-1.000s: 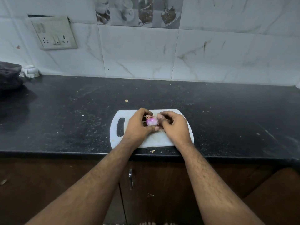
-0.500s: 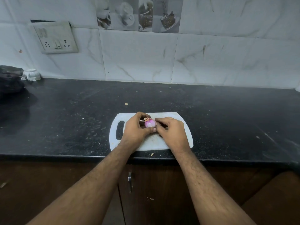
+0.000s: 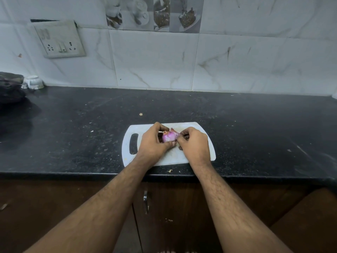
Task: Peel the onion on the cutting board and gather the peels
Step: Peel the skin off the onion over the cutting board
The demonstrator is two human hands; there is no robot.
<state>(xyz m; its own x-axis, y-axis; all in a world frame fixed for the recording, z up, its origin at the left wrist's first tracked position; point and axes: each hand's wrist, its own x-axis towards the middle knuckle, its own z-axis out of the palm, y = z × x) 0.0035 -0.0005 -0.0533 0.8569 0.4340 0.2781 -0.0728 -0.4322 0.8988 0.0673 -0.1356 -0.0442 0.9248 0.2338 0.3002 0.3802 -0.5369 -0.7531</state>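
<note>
A small pink-purple onion is held just above the white cutting board near the counter's front edge. My left hand grips the onion from the left, thumb under it and fingers curled over the top. My right hand pinches the onion's right side with thumb and fingertips, where a bit of skin sticks up. A dry brownish scrap shows at the onion's top left. The board under my hands is hidden, so any peels there are out of sight.
Small peel scraps lie on the black counter, one behind the board and one at the front edge. A dark object and a small white cup sit far left by the wall. A cabinet handle is below.
The view has tilted slightly upward. My hands stay on the onion; the right fingers have shifted along its right side and the onion has turned a little, showing more pink flesh.
</note>
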